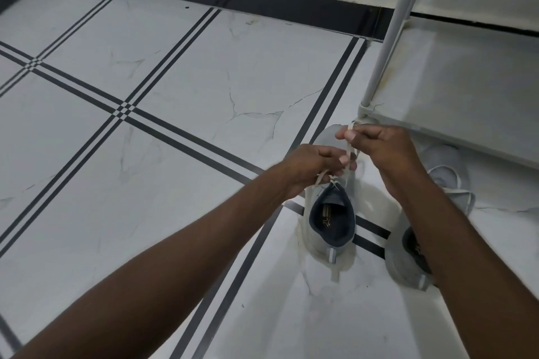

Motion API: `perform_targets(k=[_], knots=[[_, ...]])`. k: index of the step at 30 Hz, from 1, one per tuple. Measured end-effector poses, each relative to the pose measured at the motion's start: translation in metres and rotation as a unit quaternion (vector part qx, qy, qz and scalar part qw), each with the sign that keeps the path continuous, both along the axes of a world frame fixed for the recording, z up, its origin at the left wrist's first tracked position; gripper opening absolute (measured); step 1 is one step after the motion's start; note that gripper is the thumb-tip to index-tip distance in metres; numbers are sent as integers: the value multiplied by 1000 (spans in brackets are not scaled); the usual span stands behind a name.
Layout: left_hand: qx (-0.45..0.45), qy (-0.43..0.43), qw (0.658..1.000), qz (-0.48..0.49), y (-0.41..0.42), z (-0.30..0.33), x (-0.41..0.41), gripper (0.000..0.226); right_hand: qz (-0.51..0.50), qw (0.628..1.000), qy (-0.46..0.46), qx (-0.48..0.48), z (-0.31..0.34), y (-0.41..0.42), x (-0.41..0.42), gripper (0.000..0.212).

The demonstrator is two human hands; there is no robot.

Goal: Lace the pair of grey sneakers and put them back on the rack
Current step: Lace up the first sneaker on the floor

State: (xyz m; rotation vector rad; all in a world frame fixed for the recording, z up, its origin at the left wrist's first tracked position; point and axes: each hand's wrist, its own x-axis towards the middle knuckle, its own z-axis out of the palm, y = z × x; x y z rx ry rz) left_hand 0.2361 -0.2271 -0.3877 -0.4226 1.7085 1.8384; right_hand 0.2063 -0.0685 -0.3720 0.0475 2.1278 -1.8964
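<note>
Two grey sneakers stand on the tiled floor beside the rack. The left sneaker (332, 221) has a dark blue lining and points away from me. My left hand (313, 167) pinches its pale lace (349, 151) just above the tongue. My right hand (379, 144) grips the same lace higher up, over the toe, pulling it taut. The second sneaker (446, 178) lies to the right, partly hidden behind my right forearm, with a loose lace loop trailing on the floor.
A white shoe rack (455, 90) stands at the right, its lowest shelf bare, with a white upright pole (390, 38) at its front corner. White marble-look tiles with dark stripes cover the floor (145, 125). A dark skirting runs along the wall behind.
</note>
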Motion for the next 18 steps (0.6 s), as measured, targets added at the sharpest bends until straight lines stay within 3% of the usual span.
perform_targets(k=[5,9,13,15,18], knots=[[-3,17,1000,-20,-2,0,-2,16,21,997,-77,-8,-16,6,1,16],[-24,69,997,8,-18,9,-9,20,61,987,-71,133,-25,14,9,15],[-96,136,985,-39,-32,17,-13,20,158,951,-34,265,-23,20,11,14],[-163,195,963,-90,-35,17,-14,18,146,953,7,266,-24,13,13,18],[-326,309,882,-141,-35,16,-17,18,123,984,-57,118,-29,0,10,27]])
